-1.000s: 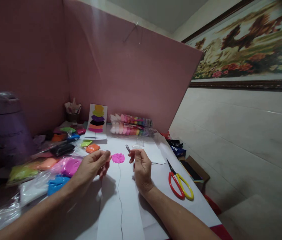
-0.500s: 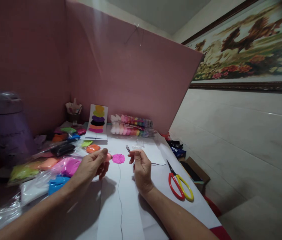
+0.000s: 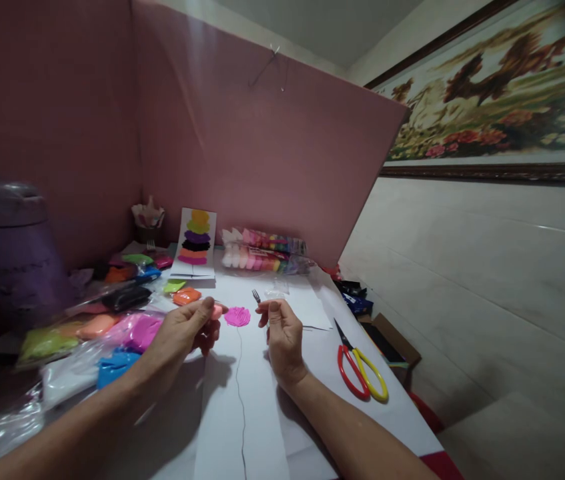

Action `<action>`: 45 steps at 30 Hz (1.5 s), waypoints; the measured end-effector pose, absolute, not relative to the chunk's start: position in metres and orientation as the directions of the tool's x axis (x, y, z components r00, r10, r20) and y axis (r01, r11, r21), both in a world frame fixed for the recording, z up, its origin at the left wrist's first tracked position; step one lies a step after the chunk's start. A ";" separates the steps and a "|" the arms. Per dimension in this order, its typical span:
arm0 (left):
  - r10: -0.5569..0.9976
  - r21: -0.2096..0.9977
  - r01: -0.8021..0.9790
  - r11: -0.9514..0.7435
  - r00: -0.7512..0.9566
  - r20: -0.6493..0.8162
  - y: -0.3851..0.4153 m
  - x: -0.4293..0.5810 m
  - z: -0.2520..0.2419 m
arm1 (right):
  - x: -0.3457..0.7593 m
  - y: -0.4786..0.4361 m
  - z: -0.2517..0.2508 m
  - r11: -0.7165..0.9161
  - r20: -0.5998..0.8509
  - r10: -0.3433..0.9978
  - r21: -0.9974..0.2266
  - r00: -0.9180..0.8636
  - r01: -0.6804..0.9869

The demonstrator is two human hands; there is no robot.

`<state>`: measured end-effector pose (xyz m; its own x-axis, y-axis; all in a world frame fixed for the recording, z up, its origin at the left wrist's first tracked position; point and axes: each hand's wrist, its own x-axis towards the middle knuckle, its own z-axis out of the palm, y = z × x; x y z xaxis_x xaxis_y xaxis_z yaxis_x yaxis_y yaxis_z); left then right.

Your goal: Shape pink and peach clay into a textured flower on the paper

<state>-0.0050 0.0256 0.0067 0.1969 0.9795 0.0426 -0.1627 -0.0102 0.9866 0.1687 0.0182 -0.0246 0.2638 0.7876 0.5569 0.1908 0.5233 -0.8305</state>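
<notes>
My left hand (image 3: pixel 187 331) pinches a small pale-pink lump of clay (image 3: pixel 217 311) between thumb and fingers, just left of a flat magenta clay disc (image 3: pixel 237 317) pressed onto white paper (image 3: pixel 242 407). A thin dark line runs down the paper from the disc. My right hand (image 3: pixel 282 337) is closed around the handle of a small fork (image 3: pixel 256 296), whose tines point up and away, just right of the disc.
Red-and-yellow scissors (image 3: pixel 362 367) lie to the right. Bags of coloured clay (image 3: pixel 112 333) crowd the left side. A card with stacked coloured shapes (image 3: pixel 195 243) and packs of clay sticks (image 3: pixel 262 252) stand against the pink partition (image 3: pixel 262 153). A purple container (image 3: pixel 7 253) stands far left.
My left hand has crept slightly right, bringing the pale-pink lump closer to the magenta disc. The right hand with the fork has barely moved.
</notes>
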 end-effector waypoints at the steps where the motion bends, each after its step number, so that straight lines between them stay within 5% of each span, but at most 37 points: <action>1: 0.979 0.987 -0.160 -0.012 0.200 0.045 0.025 -0.005 0.007 | 0.169 0.018 -0.024 0.523 0.557 0.787 -0.830 0.263 0.193; 8: 0.981 0.986 -0.108 -0.124 0.134 0.138 0.031 -0.007 -0.001 | 0.168 0.018 -0.024 0.522 0.557 0.790 -0.830 0.257 0.194; 15: 0.971 0.988 -0.151 -0.014 0.236 0.050 0.026 -0.004 0.004 | 0.168 0.017 -0.024 0.527 0.562 0.789 -0.827 0.247 0.196; 24: 0.958 0.981 -0.164 -0.102 0.250 0.141 0.030 -0.003 -0.001 | 0.168 0.017 -0.023 0.529 0.562 0.792 -0.827 0.240 0.190; 32: 0.936 0.986 -0.167 0.011 0.347 0.048 0.020 -0.002 0.006 | 0.168 0.016 -0.023 0.552 0.587 0.780 -0.809 0.216 0.204; 45: 0.926 0.989 -0.142 -0.034 0.367 0.085 0.025 -0.004 0.002 | 0.168 0.016 -0.023 0.556 0.590 0.779 -0.806 0.212 0.201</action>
<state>-0.0036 0.0247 0.0023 0.3667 0.9265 0.0850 -0.1424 -0.0344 0.9892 0.1675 0.0161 -0.0225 0.2125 0.7790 0.5900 0.2011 0.5560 -0.8065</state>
